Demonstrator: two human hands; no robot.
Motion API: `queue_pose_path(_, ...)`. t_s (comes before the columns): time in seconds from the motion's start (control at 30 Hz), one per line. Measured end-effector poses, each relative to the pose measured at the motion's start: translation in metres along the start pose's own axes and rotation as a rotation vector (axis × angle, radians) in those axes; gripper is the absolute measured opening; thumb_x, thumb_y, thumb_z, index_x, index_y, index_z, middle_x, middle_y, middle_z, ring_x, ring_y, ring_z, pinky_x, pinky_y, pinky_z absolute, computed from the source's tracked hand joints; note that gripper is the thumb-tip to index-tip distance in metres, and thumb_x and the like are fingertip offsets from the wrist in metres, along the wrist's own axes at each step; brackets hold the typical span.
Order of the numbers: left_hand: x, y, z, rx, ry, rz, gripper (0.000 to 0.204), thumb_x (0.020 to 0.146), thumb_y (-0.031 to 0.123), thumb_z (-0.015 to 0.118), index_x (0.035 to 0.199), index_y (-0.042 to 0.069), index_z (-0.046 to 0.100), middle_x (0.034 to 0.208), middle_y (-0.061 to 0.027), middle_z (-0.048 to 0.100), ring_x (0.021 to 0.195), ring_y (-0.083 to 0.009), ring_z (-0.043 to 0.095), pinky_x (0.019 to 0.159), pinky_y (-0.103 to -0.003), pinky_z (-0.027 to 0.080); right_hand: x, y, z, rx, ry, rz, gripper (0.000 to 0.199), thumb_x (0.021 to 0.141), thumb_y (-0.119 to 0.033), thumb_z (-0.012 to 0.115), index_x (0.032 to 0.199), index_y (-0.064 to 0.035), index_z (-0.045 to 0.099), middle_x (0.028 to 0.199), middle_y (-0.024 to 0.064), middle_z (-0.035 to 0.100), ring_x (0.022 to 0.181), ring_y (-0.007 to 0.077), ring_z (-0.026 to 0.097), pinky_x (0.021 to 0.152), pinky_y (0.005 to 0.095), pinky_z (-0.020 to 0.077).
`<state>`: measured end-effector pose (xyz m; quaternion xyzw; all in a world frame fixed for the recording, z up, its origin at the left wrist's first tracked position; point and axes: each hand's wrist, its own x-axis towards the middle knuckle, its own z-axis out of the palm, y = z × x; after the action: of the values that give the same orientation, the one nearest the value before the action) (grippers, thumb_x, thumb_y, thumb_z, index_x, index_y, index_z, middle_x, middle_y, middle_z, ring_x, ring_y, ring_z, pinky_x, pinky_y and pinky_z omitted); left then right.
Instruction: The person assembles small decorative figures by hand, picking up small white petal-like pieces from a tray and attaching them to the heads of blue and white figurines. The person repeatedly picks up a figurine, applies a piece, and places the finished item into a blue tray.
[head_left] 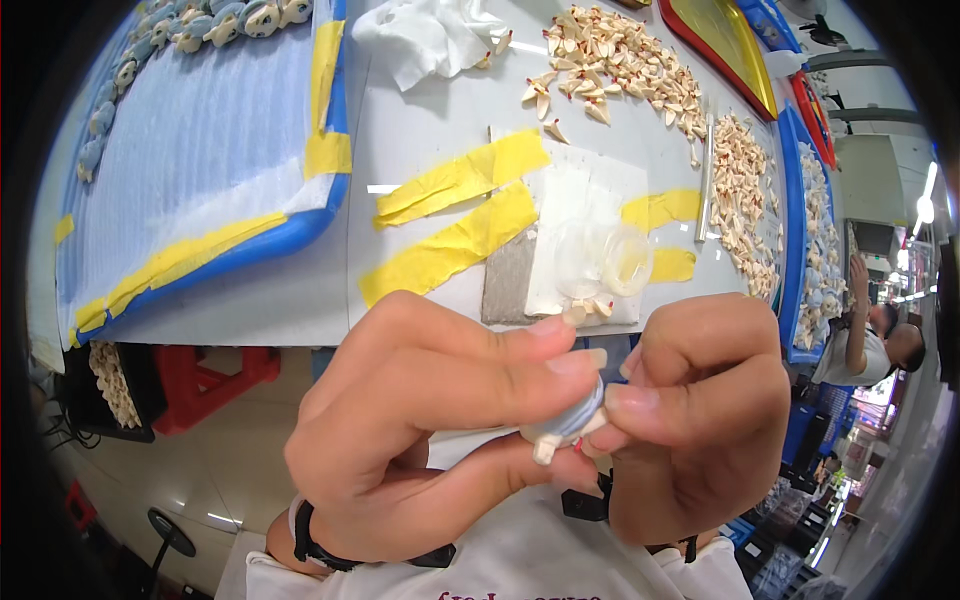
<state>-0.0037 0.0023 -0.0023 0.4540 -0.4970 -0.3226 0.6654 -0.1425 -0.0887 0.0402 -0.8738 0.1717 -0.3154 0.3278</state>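
My left hand [420,420] and my right hand [700,410] meet close under the camera, both pinching one small toy figure [568,425] with a pale blue-grey body and cream limbs. The fingertips cover most of it; a cream limb sticks out below. Beyond the hands, on the white table [420,130], lie a heap of small cream parts [620,60] and a clear shallow cup [625,262] on a white pad.
A blue-rimmed tray [200,150] patched with yellow tape holds finished figures along its far edge. White cloth [430,35] lies at the back. More cream parts [745,200] and trays run along the right. A red stool [215,375] stands below; another person [870,340] sits at right.
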Motion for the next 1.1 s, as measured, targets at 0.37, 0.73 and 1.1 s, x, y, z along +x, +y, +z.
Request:
queue_pose_path(0.37,0.001,-0.003,0.004,-0.341,0.227,-0.177,0.058,0.061,0.009,0.08,0.103,0.001,0.041,0.099,-0.0132,0.046,0.078,-0.0221,0.059,0.063,-0.025,0.051,0.064,0.075,-0.083,-0.466,-0.118,0.392,0.016,0.066,-0.002,0.062,0.082,-0.0006,0.059,0.077,0.0045,0.057,0.07,0.0111,0.052,0.064,0.0237,0.04)
queue_pose_path(0.73,0.005,-0.007,-0.004,-0.245,0.069,-0.141,0.047,0.065,0.011,0.077,0.099,0.001,0.046,0.098,-0.0138,0.048,0.079,-0.0227,0.058,0.064,-0.027,0.05,0.061,0.101,-0.074,-0.621,-0.258,0.219,0.008,0.069,0.001,0.06,0.076,0.0008,0.056,0.07,0.0118,0.056,0.067,0.0243,0.055,0.057,0.0315,0.0424)
queue_pose_path(1.1,0.001,0.004,0.011,-0.4,0.113,-0.231,0.041,0.069,0.003,0.07,0.098,0.0,0.042,0.099,-0.0145,0.047,0.082,-0.0237,0.059,0.066,-0.028,0.052,0.054,0.08,-0.07,-0.471,-0.202,0.135,0.012,0.075,0.004,0.05,0.086,0.001,0.056,0.078,0.0103,0.057,0.071,0.0202,0.056,0.062,0.0281,0.0435)
